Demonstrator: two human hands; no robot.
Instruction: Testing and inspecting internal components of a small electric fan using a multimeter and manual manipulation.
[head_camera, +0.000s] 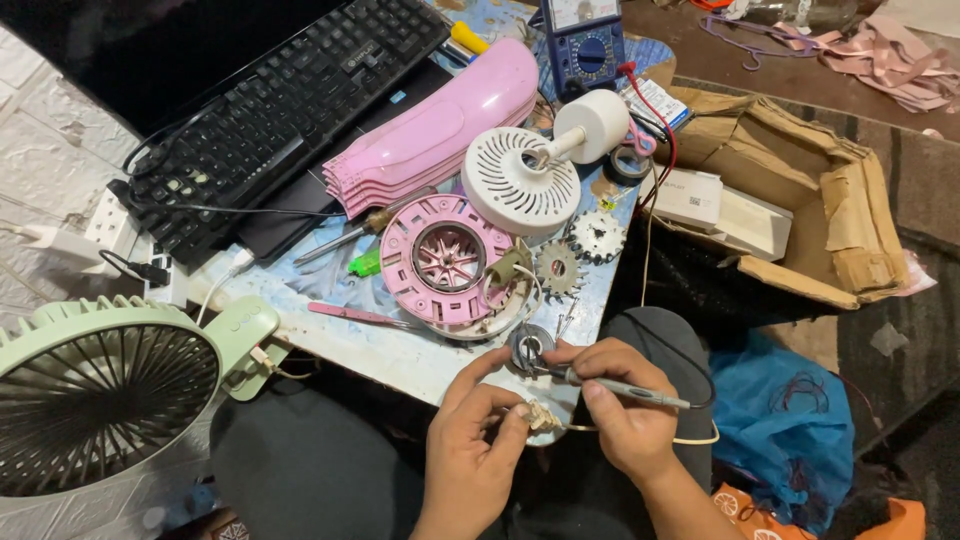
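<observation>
Both hands clenched: left hand (472, 440) pinching a half-hidden pale scrap (541, 415), right hand (620, 405) gripping a soldering iron (625, 390)

A small table with a worn pale-blue patterned top (420, 355) carried a black keyboard (290, 110), a pink plastic fan housing (430, 135), a round pink motor ring (447, 260), a white slotted disc (520, 182), two small metal gears (578, 252), a screwdriver (355, 232) and a blue multimeter (585, 45).
</observation>
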